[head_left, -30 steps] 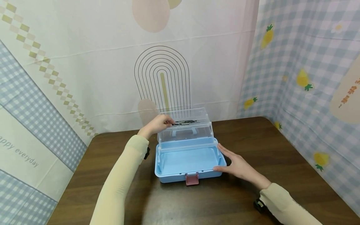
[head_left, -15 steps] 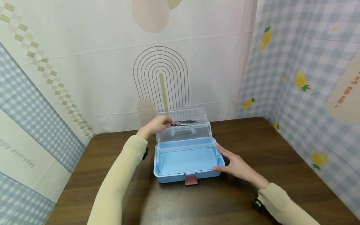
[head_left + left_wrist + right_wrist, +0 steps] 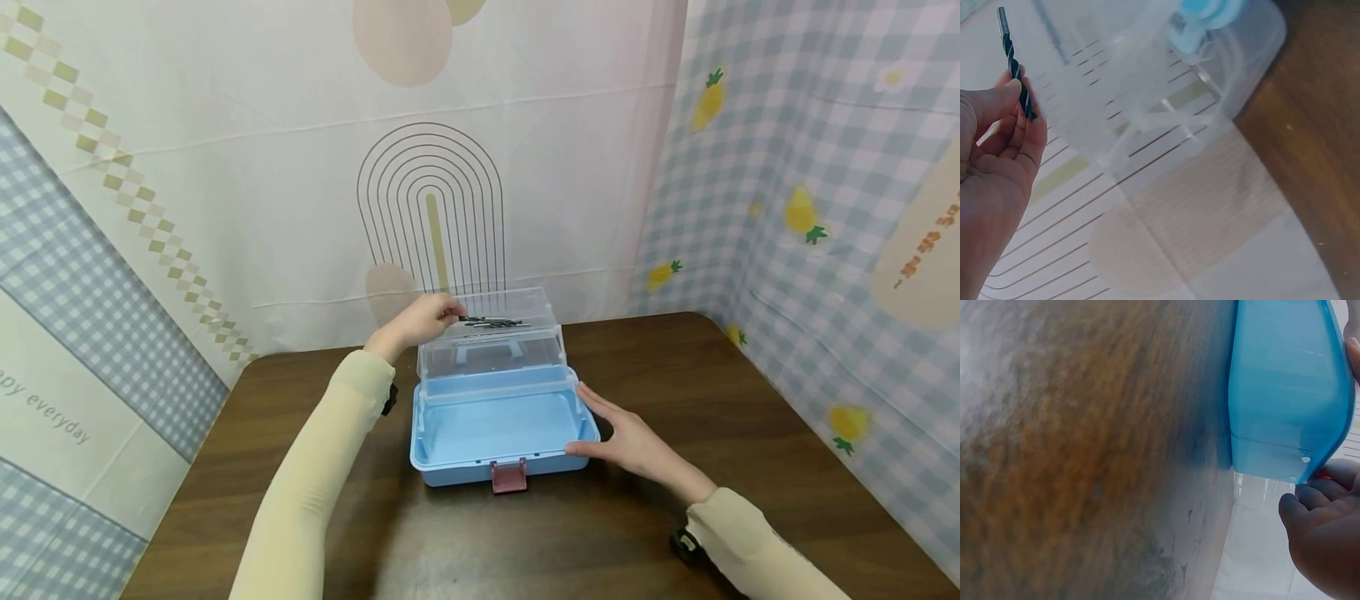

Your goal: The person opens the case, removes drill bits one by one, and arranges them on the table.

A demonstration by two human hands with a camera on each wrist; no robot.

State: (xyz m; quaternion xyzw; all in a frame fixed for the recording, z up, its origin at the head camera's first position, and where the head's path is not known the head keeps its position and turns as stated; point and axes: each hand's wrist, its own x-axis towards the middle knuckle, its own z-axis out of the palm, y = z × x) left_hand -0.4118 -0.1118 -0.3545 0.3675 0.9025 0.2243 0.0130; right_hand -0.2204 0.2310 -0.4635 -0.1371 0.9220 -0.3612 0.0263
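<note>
My left hand is raised over the clear upper part of an open toolbox. Its thumb and fingers pinch a dark twist drill bit, whose pale shank points up and away in the left wrist view. Several more drill bits lie just right of the fingertips, in the clear part. The toolbox has a light blue base with bare floor inside. My right hand holds the base at its right end, thumb on the front corner and fingers along the side. Those fingers meet the blue rim in the right wrist view.
The toolbox stands on a brown wooden table, near its back edge. A dark pink latch hangs open at the front. Patterned cloth hangs close behind, and checked cloth lines the right side.
My left hand has risen slightly from the clear part with the drill bit between its fingers. The right hand and the toolbox keep their places.
</note>
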